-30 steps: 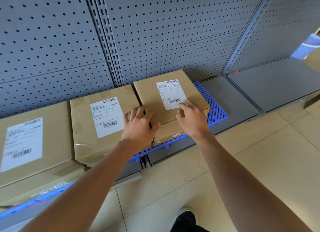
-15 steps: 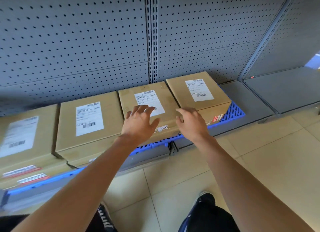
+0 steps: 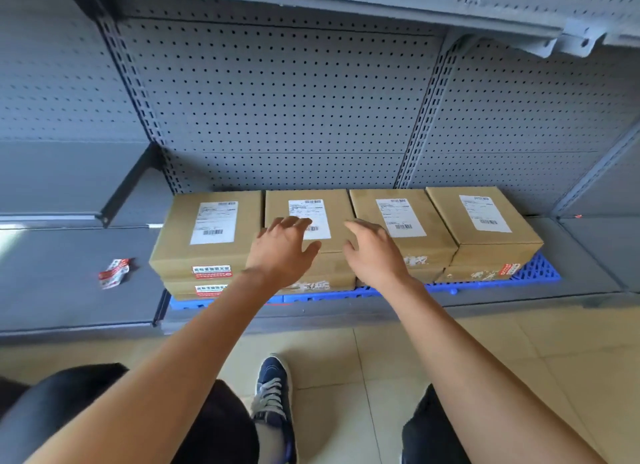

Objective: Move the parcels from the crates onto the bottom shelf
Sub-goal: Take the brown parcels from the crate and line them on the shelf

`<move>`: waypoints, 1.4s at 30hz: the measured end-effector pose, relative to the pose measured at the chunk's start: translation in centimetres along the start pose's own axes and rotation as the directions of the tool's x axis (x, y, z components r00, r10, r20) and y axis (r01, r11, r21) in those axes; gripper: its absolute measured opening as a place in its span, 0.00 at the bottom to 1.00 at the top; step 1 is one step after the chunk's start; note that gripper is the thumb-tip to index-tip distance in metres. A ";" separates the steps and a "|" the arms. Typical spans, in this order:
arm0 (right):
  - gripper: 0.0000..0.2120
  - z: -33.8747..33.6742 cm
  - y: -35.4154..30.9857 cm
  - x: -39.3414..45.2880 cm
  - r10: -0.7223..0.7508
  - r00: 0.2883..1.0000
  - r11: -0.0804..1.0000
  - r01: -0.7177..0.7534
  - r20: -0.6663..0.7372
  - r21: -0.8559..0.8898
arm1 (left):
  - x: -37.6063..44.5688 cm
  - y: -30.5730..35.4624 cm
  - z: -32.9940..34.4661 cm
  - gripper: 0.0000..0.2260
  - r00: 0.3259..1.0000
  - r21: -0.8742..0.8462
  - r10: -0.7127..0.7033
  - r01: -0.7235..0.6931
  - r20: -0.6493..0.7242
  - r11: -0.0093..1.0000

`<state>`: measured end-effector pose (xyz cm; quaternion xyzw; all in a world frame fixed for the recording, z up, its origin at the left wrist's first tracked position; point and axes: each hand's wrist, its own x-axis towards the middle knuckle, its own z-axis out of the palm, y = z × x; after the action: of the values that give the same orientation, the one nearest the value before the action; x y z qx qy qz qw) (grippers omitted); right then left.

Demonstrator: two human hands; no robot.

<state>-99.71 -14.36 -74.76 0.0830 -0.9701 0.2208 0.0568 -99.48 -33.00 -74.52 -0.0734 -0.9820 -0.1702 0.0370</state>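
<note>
Four cardboard parcels stand in a row on a blue plastic pallet [image 3: 540, 273] that lies on the bottom shelf [image 3: 346, 313], each with a white label on top. From the left: the first parcel [image 3: 207, 236] sits on another box whose front alone shows beneath it; the second parcel [image 3: 311, 235] is partly covered by both hands; the third parcel [image 3: 401, 231] and the fourth parcel [image 3: 485, 224] follow, each packed close against its neighbour — whether they touch cannot be told. The lower boxes under the right-hand ones show only as torn front strips.

The left hand [image 3: 280, 252] reaches out over the second parcel with fingers spread and relaxed, the grip released; its fingertips hide part of that label. The right hand [image 3: 372, 252] is likewise loose and holds nothing, hanging over the seam between the second and third parcels. Whether either hand actually touches the cardboard is hard to say.

A crumpled red-and-white scrap [image 3: 113, 273] lies on the grey shelf to the left. The label print is too small to read. A blue shoe [image 3: 273, 391] shows on the tiled floor — the other foot is out of frame.
</note>
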 end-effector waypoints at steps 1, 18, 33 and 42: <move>0.21 0.1 -1.6 0.2 -0.027 1.000 1.000 0.027 0.000 0.008 | -0.7 -1.0 -0.9 0.24 1.000 0.004 -0.018 0.018 -0.012 1.000; 0.23 4.5 -21.0 3.1 -0.392 0.915 0.914 0.375 0.096 0.156 | -10.6 -14.0 -13.2 0.22 0.921 0.055 -0.348 0.362 -0.173 0.931; 0.22 12.7 -40.0 -1.1 -0.660 0.719 0.749 0.606 0.219 0.269 | -25.0 -27.4 -20.3 0.23 0.731 0.010 -0.631 0.656 -0.259 0.755; 0.22 18.4 -52.1 -7.7 -0.779 0.550 0.626 0.712 0.300 0.319 | -38.0 -34.9 -24.0 0.20 0.534 -0.146 -0.783 0.789 -0.319 0.597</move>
<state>-83.78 -67.65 -70.51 0.5362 -0.8094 0.2298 -0.0666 -66.30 -78.70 -67.15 0.4069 -0.8877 -0.1709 0.1315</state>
